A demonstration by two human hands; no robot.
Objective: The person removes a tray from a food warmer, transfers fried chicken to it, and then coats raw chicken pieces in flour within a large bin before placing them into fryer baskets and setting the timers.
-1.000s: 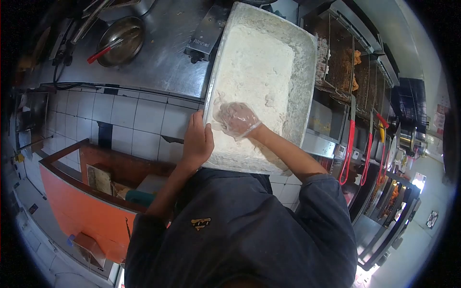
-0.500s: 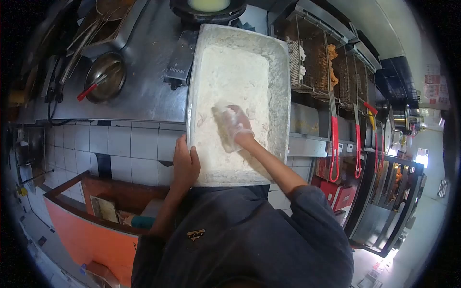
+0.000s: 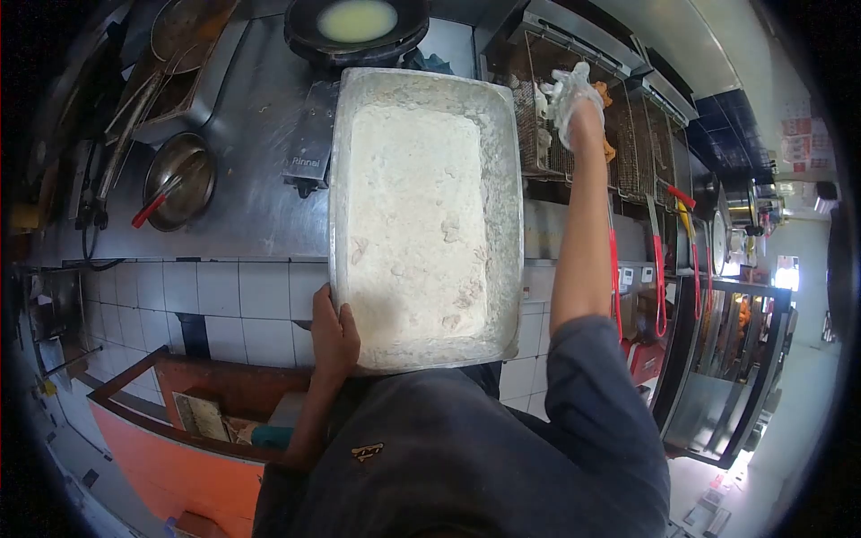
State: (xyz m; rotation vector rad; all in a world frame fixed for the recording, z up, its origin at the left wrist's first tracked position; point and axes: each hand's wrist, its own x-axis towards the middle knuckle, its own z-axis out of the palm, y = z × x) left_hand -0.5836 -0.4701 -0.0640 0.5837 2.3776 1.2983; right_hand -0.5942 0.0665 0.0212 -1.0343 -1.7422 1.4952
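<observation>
A large metal tray (image 3: 514, 224) of white flour (image 3: 413, 197) lies before me, with several coated pieces in the flour. My left hand (image 3: 335, 334) is on the tray's near left corner, its fingers partly hidden by the rim. Reaching far right, my right hand (image 3: 575, 100) wears a clear, flour-dusted plastic glove. It is over a wire fryer basket (image 3: 556, 161) that holds white-coated pieces at its left. Brown fried pieces (image 3: 610, 151) show just beyond the hand. Whether that hand holds anything is too blurred to tell.
A steel bowl (image 3: 190, 202) with a red-handled whisk is on the steel counter (image 3: 256, 161). Behind the tray is a black pan (image 3: 309, 47) with pale liquid. Red basket handles (image 3: 659, 278) jut out at the right; an orange-sided cabinet (image 3: 179, 462) stands lower left.
My right hand has left the flour and moved up and right to the fryer basket. My left hand stays at the tray's corner. The tray appears slightly lower and further left in view.
</observation>
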